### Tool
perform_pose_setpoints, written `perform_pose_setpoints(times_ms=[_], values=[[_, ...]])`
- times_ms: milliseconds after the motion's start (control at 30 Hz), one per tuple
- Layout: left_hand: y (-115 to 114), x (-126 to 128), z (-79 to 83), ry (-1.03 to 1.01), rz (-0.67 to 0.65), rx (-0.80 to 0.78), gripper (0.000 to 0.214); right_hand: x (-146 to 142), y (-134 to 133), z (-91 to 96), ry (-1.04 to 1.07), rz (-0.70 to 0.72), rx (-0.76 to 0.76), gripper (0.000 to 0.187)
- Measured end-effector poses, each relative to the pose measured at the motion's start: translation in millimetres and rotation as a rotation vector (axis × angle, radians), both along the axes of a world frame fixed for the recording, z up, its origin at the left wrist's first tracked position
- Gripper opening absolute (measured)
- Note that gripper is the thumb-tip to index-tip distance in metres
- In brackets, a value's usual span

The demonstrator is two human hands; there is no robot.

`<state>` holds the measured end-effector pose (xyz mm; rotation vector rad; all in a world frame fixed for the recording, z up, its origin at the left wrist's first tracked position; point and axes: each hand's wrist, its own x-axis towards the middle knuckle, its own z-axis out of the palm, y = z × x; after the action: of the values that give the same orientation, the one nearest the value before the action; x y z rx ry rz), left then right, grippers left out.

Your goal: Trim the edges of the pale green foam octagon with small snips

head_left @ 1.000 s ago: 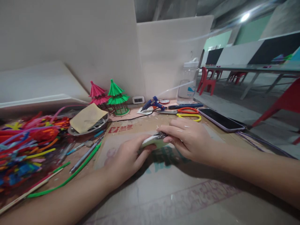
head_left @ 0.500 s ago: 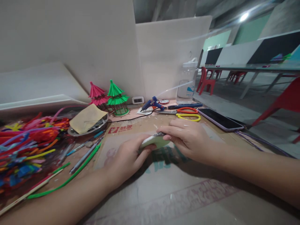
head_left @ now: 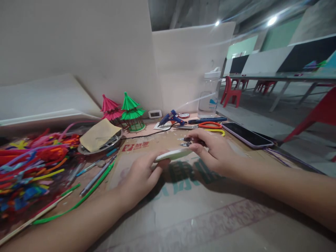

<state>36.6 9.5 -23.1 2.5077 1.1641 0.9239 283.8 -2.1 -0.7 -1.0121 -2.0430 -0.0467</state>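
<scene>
My left hand (head_left: 145, 169) pinches a flat, pale green-white piece (head_left: 173, 154) with a rounded edge, thumb below and fingers above. It is held nearly level over the cardboard (head_left: 168, 210). Just right of it, my right hand (head_left: 214, 150) is closed on a small dark, shiny metal tool (head_left: 188, 141) whose tip points left toward the pale piece. Fingers cover most of the tool, so its exact kind is unclear. Behind my right hand lie scissors (head_left: 210, 125) with orange and yellow handles, partly hidden by it.
Pipe cleaners (head_left: 28, 168) crowd the left side, beside a metal dish (head_left: 115, 140) with sandpaper-like sheet (head_left: 99, 134). Pink (head_left: 110, 106) and green (head_left: 130, 108) pagoda models, a blue glue gun (head_left: 172, 118) and a water bottle (head_left: 208, 96) stand behind. A phone (head_left: 246, 134) lies right.
My right hand has drawn slightly away from the pale piece, so the metal tool shows more. The pale piece now looks flatter, seen closer to edge-on. My left hand has barely moved.
</scene>
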Motion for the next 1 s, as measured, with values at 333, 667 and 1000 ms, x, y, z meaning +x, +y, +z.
perform_pose_setpoints(times_ms=[333,667,1000], values=[[9.6,2.5,2.4,-0.041,-0.025,0.049,0.028,7.8,4.9,-13.5,-0.121,0.04,0.115,0.025],[10.8,-0.8,-0.5,-0.043,-0.105,0.126,0.041,3.8,2.5,-12.6,-0.164,0.083,0.16,0.027],[10.1,0.4,0.7,-0.062,-0.143,0.112,0.042,3.9,2.7,-12.1,-0.161,0.124,0.165,0.023]])
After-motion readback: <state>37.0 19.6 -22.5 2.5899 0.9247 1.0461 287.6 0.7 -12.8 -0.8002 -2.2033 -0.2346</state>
